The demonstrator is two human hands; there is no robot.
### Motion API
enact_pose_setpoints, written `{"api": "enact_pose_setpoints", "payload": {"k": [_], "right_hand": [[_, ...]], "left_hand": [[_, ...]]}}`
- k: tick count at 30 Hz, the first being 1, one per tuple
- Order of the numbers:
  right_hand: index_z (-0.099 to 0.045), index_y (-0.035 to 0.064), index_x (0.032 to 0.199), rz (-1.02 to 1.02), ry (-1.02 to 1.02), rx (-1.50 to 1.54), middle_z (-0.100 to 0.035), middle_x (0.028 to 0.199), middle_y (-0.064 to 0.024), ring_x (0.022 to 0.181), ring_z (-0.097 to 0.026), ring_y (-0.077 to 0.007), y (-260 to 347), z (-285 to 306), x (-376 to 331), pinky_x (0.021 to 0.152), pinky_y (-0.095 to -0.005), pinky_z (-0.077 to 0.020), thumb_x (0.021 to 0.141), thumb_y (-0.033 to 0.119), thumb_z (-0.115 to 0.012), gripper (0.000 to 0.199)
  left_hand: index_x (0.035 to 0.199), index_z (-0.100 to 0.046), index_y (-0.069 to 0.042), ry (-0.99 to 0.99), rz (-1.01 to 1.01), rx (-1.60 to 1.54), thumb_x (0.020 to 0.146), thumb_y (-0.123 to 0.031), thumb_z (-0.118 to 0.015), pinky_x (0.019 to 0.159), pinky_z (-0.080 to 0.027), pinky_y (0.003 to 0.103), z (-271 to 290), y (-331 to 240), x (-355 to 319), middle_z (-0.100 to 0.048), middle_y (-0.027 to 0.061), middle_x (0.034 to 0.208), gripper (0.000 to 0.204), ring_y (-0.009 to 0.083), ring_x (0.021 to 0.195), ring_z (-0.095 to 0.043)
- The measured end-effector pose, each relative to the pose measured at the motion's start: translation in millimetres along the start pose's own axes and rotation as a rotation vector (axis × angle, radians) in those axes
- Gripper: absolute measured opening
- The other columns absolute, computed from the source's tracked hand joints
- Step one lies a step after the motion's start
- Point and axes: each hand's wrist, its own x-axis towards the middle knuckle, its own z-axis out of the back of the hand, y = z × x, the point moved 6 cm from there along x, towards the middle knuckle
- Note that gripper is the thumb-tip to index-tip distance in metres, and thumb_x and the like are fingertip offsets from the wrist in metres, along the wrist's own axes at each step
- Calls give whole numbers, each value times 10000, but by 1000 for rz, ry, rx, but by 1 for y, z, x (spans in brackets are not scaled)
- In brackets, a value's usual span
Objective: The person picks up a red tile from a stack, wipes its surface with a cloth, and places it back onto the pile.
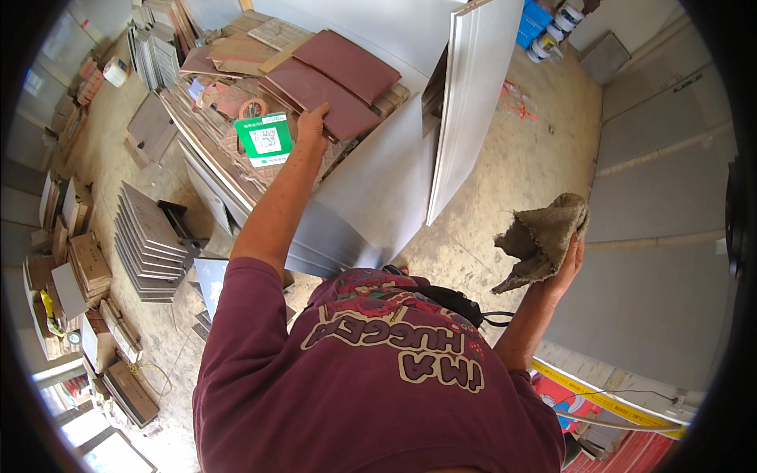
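Tiles of dark red (327, 79) lie on top of a cluttered stack at the upper middle of the room, and the person's left hand (312, 124) rests on the near edge of the lower one, fingers spread flat against it rather than closed around anything. Far to the left, grey tiles lean in a fanned row (146, 240) on the dusty concrete floor (520, 165), with cardboard boxes (87, 264) piled just beyond them. Just beside the left hand, on its left, a green and white card (265, 139) lies on the pile. To the right of the arm, large pale grey slabs (378, 189) lean against the stack, and a tall white slab (473, 102) stands nearly upright beside them. Further right, the right hand (564, 264) is raised well apart from the stack, its fingers clamped on a crumpled brown burlap rag (544, 236) that bunches above the palm and hangs down to the left. Behind that hand runs a grey panelled wall (662, 205). At the top right, small white tubs (556, 27) sit next to a blue box (536, 20) on the floor.
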Motion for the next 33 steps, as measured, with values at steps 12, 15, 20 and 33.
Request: {"api": "enact_pose_setpoints", "payload": {"k": [12, 15, 20, 33], "right_hand": [[-537, -26, 1125, -8, -8, 9, -606, 1039, -145, 916, -607, -223, -1, -1, 1, 814, -346, -505, 903, 140, -501, 279], [-534, -27, 1124, -19, -7, 16, -606, 1036, -146, 912, -607, -222, -3, -1, 2, 811, -344, -505, 905, 144, -499, 280], [-529, -26, 1123, -32, -15, 11, -607, 1030, -143, 906, -608, -220, -5, -1, 4, 804, -337, -506, 908, 140, -490, 275], [-536, -25, 1115, -47, -23, -2, -607, 1028, -144, 903, -609, -222, -10, -3, 8, 793, -338, -510, 909, 143, -484, 271]], "left_hand": [[1108, -486, 86, -210, 137, 45, 784, -3, -572, 819, -503, 444, 31, 23, 9, -561, 182, 1058, 347, 314, 938, -576], [1185, -409, 48, -190, 179, -2, 775, 8, -548, 810, -506, 478, 38, 31, 17, -511, 199, 1118, 435, 349, 971, -556], [1162, -429, 75, -287, 165, 29, 754, 12, -543, 796, -505, 460, 47, 41, 19, -515, 204, 1114, 427, 351, 954, -561], [1033, -561, 71, -615, 86, 114, 750, -8, -603, 680, -476, 321, 56, 39, 7, -614, 144, 983, 297, 229, 807, -597]]}}
